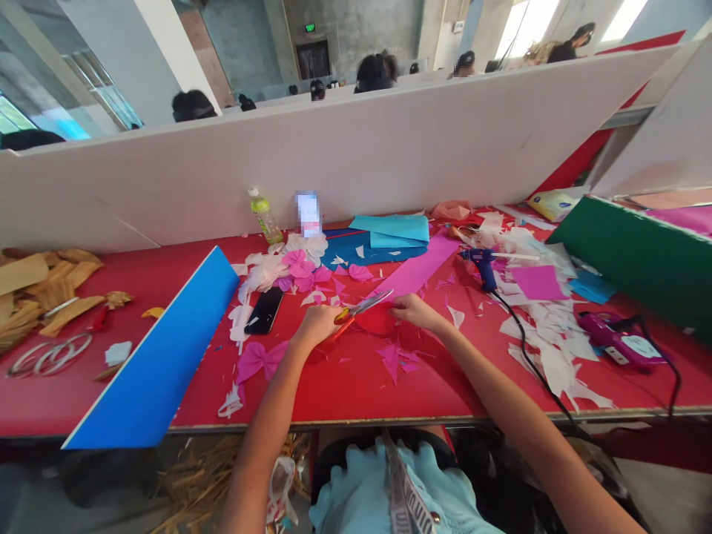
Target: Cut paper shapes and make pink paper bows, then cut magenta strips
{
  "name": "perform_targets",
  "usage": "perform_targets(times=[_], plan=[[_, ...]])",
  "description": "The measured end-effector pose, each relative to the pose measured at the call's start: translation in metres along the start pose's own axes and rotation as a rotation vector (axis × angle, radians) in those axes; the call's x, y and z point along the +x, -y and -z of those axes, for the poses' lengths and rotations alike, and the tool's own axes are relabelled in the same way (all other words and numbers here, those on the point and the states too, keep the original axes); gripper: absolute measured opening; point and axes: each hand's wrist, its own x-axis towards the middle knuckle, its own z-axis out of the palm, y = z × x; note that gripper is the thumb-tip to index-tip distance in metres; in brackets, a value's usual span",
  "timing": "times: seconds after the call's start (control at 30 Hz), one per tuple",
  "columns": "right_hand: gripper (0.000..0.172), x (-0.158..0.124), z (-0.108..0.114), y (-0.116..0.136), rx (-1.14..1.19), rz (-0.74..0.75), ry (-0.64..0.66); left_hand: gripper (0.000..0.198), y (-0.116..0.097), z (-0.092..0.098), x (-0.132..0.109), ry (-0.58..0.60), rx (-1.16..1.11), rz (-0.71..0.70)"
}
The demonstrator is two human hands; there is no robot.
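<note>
My left hand is closed round the orange handles of a pair of scissors, whose blades point right. The blades meet a red piece of paper that my right hand pinches at its right side. The red paper is hard to tell apart from the red table. Pink paper scraps lie just in front of my hands. A pink paper bow lies to the left of my left forearm.
A black phone, pink and white paper flowers and a green bottle lie behind my left hand. A blue glue gun, its cable, white scraps and a purple glue gun are right. A blue board slants left.
</note>
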Motion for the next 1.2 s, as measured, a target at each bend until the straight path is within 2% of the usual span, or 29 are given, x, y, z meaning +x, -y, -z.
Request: perform_targets(times=[0.13,0.27,0.4,0.5,0.57,0.63,0.7,0.8,0.87,1.0,1.2], plan=[[0.019,0.001,0.001,-0.002,0.004,0.004,0.007,0.029,0.001,0.001,0.001,-0.054,0.017,0.029],[0.025,0.0,0.002,-0.002,0.002,0.001,-0.043,0.028,0.004,0.001,0.003,-0.061,0.042,0.142],[0.028,0.001,0.002,-0.003,-0.006,0.017,-0.062,0.036,0.011,-0.004,0.004,-0.06,0.029,0.247],[0.029,0.001,0.001,-0.003,0.006,0.013,-0.055,0.037,0.013,-0.006,0.005,-0.044,0.016,0.265],[0.03,0.001,0.0,-0.002,0.003,0.012,-0.047,0.03,0.012,-0.006,0.005,-0.108,-0.011,0.255],[0.03,0.001,-0.001,-0.001,0.0,0.016,-0.043,0.027,0.006,-0.008,0.006,-0.203,-0.11,0.216],[0.029,0.0,-0.001,0.0,0.005,0.021,-0.044,0.029,-0.002,-0.012,0.007,-0.234,-0.342,0.143],[0.028,0.0,-0.002,0.002,0.024,0.026,-0.041,0.034,-0.016,-0.023,0.011,-0.125,-0.8,0.021],[0.028,0.0,-0.002,0.002,0.034,0.026,-0.04,0.039,-0.023,-0.031,0.013,-0.066,-0.988,0.013],[0.03,0.001,-0.004,0.001,0.039,0.014,-0.042,0.034,-0.029,-0.04,0.016,-0.02,-1.145,0.096],[0.03,0.003,-0.006,0.001,0.237,-0.043,-0.012,0.025,-0.027,-0.038,0.017,-0.085,-1.216,0.092]])
